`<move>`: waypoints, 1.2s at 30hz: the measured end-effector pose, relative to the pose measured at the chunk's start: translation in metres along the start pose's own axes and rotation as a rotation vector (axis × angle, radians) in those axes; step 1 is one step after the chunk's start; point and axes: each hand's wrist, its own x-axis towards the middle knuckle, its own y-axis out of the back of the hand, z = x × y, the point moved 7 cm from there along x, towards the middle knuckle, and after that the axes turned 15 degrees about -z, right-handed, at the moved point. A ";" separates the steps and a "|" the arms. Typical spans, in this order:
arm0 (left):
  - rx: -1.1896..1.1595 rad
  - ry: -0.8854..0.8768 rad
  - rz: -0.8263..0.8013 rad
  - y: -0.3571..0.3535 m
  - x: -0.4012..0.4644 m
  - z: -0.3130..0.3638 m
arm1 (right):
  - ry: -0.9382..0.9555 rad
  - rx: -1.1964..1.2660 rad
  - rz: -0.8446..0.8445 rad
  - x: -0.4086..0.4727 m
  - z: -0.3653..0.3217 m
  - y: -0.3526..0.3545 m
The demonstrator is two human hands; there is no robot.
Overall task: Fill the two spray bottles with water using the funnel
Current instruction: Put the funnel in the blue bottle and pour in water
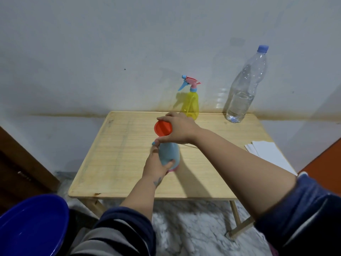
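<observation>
A light blue spray bottle (169, 154) with a pink base stands without its spray head in the middle of the wooden table (114, 163). My left hand (156, 164) grips its body. An orange funnel (163, 128) sits over its neck, and my right hand (178, 129) holds the funnel's rim between fingers and thumb. A yellow spray bottle (191, 104) with a pink and blue trigger head stands upright at the table's back edge. A clear plastic water bottle (243, 89) with a blue cap, partly full, stands at the back right corner.
White paper sheets (267, 154) lie at the table's right edge. A thin tube (190, 145) lies on the table behind my right wrist. A dark blue basin (31, 226) sits low at the front left. A pale wall rises right behind the table. The floor below is marbled.
</observation>
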 end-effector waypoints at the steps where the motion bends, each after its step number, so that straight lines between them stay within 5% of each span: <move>1: -0.017 -0.009 -0.019 0.000 -0.002 0.002 | -0.006 0.020 -0.003 -0.001 0.001 0.000; 7: 0.193 0.014 -0.077 0.039 -0.012 0.021 | -0.027 0.306 0.065 -0.014 0.024 0.011; 16: 0.412 -0.114 0.040 0.095 0.015 0.127 | -0.254 0.310 -0.059 -0.046 0.096 0.032; 27: 0.384 -0.234 -0.122 -0.027 0.091 0.239 | -0.382 0.369 -0.035 -0.066 0.219 0.065; 36: 0.213 -0.278 -0.123 -0.128 0.183 0.284 | -0.430 0.574 0.150 -0.040 0.343 0.076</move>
